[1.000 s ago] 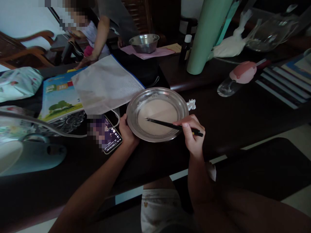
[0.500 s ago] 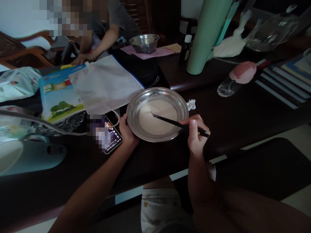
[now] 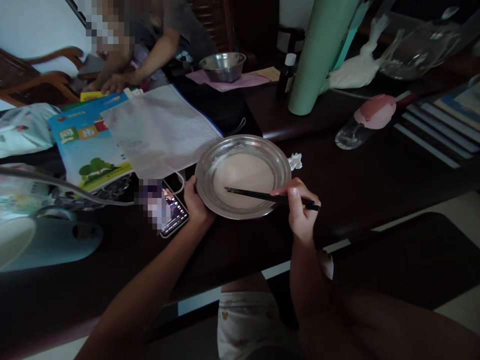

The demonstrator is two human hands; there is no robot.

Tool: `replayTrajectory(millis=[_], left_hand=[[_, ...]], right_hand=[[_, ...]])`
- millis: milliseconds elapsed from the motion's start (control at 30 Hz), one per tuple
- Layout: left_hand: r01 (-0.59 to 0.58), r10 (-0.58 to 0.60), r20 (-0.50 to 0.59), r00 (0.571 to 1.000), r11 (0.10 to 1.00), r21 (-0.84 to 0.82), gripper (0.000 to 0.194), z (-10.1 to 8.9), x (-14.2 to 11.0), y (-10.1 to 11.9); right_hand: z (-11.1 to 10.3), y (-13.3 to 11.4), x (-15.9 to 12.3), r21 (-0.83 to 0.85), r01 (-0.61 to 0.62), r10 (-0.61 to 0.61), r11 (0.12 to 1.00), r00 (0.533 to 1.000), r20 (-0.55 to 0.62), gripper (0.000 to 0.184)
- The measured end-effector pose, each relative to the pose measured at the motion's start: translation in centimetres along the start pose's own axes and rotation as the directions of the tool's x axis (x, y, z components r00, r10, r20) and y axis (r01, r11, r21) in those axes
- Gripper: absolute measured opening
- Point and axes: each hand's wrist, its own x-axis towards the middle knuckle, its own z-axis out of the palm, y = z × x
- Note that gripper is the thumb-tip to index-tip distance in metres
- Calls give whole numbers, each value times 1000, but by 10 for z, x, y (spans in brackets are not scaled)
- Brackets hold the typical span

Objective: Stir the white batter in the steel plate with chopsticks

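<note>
A wide-rimmed metal bowl point(image 3: 204, 187) rests on the dark table point(image 3: 240, 245), holding a pale, milky liquid point(image 3: 243, 172). My left hand point(image 3: 198, 205) grips the bowl's left rim, thumb on top and the other fingers hidden beneath it. In my right hand point(image 3: 300, 202) is a pair of black chopsticks point(image 3: 255, 194), held at the right rim with the fingers closed round them. Their tips dip into the liquid left of the bowl's middle. Just left of my left hand lies a lit phone point(image 3: 174, 212).
Left and behind the bowl are a white mesh pouch point(image 3: 157, 130) and a colourful book point(image 3: 84, 145). A green cylinder point(image 3: 318, 55), dark bottle point(image 3: 285, 77), smaller metal bowl point(image 3: 223, 67) and pink-topped clear cup point(image 3: 365, 122) stand farther back. Another person's hands point(image 3: 116, 82) touch the book's far edge.
My right hand has swept the chopstick tips toward me and slightly left through the liquid. The bowl and my left hand stay put. The other person's hands and the book have shifted left.
</note>
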Motion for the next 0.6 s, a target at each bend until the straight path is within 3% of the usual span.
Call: replayTrajectory(millis=[133,267,433,600], left_hand=[[-6,6,15,1000,1000,2,26,-1,1,-1],[11,-11,15,1000,1000,10,24,-1,1,1],[23,-23,-25,999,1000,-12,24,6,-5,4],[25,-26,-35,999,999,-28,21,9,-7,5]], right_hand=[[0,-2,2,-36,47,-46,998,999,11,34],[0,-2,1,-16,0,-1,1000,998,-64,45],[1,-3,1,-30,37,-36,999,999,22,35],[0,-1,-1,39,8,-4,999,995,-101,40]])
